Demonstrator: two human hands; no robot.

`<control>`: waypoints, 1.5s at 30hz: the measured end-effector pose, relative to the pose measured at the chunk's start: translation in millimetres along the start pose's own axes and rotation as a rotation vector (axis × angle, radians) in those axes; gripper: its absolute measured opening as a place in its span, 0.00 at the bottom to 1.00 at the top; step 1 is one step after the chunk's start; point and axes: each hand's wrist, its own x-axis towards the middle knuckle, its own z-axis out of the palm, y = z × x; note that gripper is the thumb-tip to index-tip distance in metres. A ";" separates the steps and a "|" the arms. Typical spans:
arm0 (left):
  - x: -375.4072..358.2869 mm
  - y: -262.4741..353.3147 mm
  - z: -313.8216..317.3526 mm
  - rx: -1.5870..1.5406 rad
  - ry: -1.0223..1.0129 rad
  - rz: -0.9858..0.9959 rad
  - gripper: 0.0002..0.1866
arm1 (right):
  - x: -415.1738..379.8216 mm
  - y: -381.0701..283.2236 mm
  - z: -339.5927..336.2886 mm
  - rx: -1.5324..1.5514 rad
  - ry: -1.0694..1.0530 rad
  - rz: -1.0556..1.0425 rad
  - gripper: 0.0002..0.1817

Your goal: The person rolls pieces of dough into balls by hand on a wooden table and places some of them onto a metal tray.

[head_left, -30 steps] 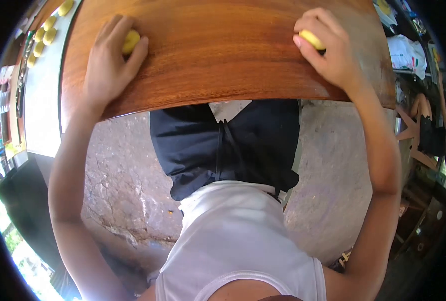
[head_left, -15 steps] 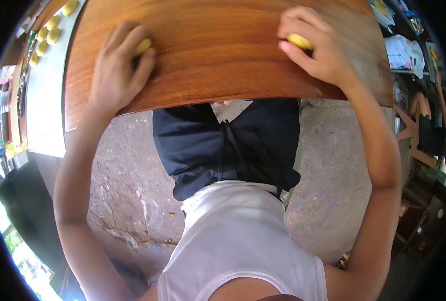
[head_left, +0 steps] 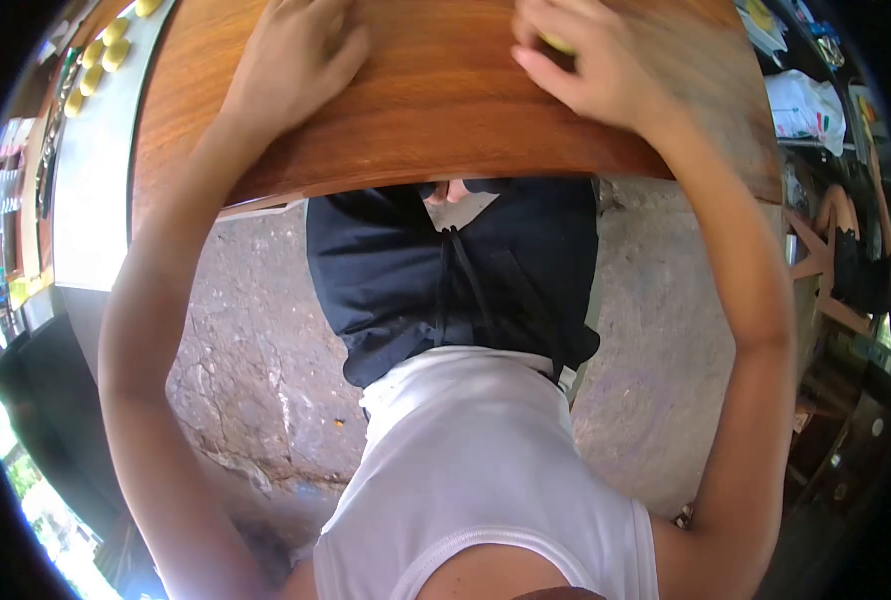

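My right hand [head_left: 600, 70] curls over a small yellow dough ball [head_left: 557, 43] on the brown wooden table [head_left: 445, 100]. Only a sliver of that ball shows between the fingers and thumb. On the left side of the same tabletop, my left hand [head_left: 300, 60] is cupped with its thumb bent inward, close to the top edge of the view. Its fingers are partly cut off and blurred. The dough ball under it, visible a moment ago, is hidden now.
A pale tray or board [head_left: 93, 190] at the left bears several yellow dough balls [head_left: 115, 55]. A white plastic bag [head_left: 805, 105] lies at the right. Another person's bare limb [head_left: 815, 250] appears beyond the table's right side.
Both hands have slid forward over the tabletop and nearer to each other. The dough ball under my left hand has gone out of sight, and less of the right one shows.
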 end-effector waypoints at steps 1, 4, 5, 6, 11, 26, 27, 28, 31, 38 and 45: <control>-15.9 -1.8 -9.2 0.003 -0.002 -0.005 0.14 | -19.5 4.5 -5.8 0.004 -0.061 0.015 0.05; -34.4 -19.1 -22.5 -0.021 -0.001 -0.008 0.14 | -56.7 36.9 -31.8 -0.225 -0.071 0.084 0.09; -27.1 -32.5 -19.7 0.030 0.001 -0.053 0.14 | -51.6 43.2 -31.9 -0.226 -0.071 0.089 0.09; -18.0 -45.2 -15.4 0.084 0.005 -0.098 0.14 | -37.8 57.0 -31.4 -0.232 0.065 0.102 0.07; 56.1 -5.6 10.1 0.064 0.118 -0.332 0.13 | 39.1 98.1 3.8 -0.173 0.187 0.267 0.12; -3.8 -39.7 -6.4 0.115 0.018 -0.198 0.13 | -23.6 55.8 -39.4 -0.139 0.097 0.411 0.15; 12.8 -39.4 -1.0 0.164 0.001 -0.200 0.14 | -7.8 70.1 -31.7 -0.255 0.083 0.317 0.16; 34.1 -16.0 4.1 0.088 0.096 -0.238 0.14 | 9.3 82.2 -23.8 -0.373 0.070 0.222 0.17; 73.4 8.1 22.8 -0.001 0.120 -0.229 0.17 | 43.7 88.6 10.6 -0.366 0.134 0.211 0.20; 0.2 14.4 -0.5 0.118 0.088 0.188 0.18 | -14.3 3.4 -8.6 -0.207 0.006 0.090 0.21; 3.5 -35.0 -5.1 0.017 -0.054 -0.092 0.18 | -26.7 75.7 -40.4 -0.341 0.099 0.131 0.16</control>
